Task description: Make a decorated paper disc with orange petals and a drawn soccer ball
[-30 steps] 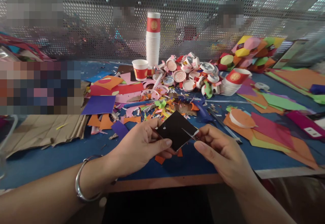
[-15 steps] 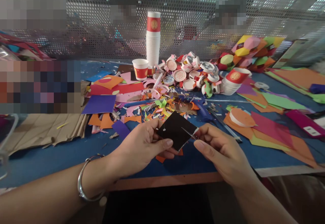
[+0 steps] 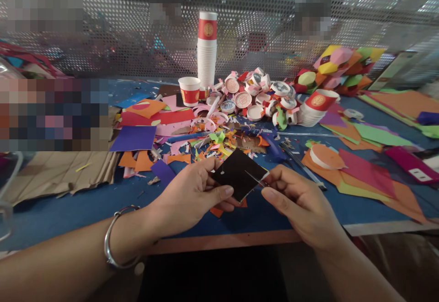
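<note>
My left hand [image 3: 202, 185] is closed on a small black square of card [image 3: 236, 167], thumb on top and fingers underneath. The square is turned so that a corner points away from me, and a small pale spot shows near its left corner. In the closed fingers of my right hand [image 3: 297, 201] is a thin pointed metal tool [image 3: 255, 178]; its grip is hidden, so its kind is unclear. The tip lies over the card, though I cannot tell whether it touches. White shows along the card's right edge, beside my right fingertips. Both hands are above the table's front edge.
Coloured paper scraps [image 3: 219, 144] litter the blue table [image 3: 144, 213]. Behind stand stacked paper cups [image 3: 207, 50] and a heap of cut cup bottoms [image 3: 255, 94]. A blue-handled tool [image 3: 274, 149] lies beyond my hands, corrugated cardboard [image 3: 65, 172] left, paper sheets [image 3: 366, 169] right.
Both hands keep almost the same hold and place. The table scene sits slightly higher in view, as my head has tilted a little.
</note>
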Available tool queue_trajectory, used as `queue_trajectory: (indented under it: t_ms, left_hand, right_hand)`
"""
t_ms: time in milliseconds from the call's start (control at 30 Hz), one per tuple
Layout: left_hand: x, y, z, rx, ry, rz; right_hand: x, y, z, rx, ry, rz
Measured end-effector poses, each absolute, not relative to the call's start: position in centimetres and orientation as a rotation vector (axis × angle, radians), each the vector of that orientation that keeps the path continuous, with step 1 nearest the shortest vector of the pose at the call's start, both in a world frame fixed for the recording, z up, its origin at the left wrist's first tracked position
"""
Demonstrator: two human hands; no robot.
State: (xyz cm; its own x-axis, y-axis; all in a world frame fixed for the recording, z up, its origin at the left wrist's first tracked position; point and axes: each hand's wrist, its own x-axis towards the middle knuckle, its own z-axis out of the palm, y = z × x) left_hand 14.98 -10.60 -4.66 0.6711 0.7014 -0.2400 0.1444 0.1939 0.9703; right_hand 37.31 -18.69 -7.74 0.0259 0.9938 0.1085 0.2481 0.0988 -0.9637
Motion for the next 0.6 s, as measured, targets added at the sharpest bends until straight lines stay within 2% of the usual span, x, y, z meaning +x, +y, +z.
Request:
queue_trajectory:
  t_ms: [600]
  left_hand:
    - [15.02,-10.78,-4.61,1.376,0.731,0.48]
  right_hand:
    - [36.9,-18.91,-7.76,-1.303,-1.407,0.945]
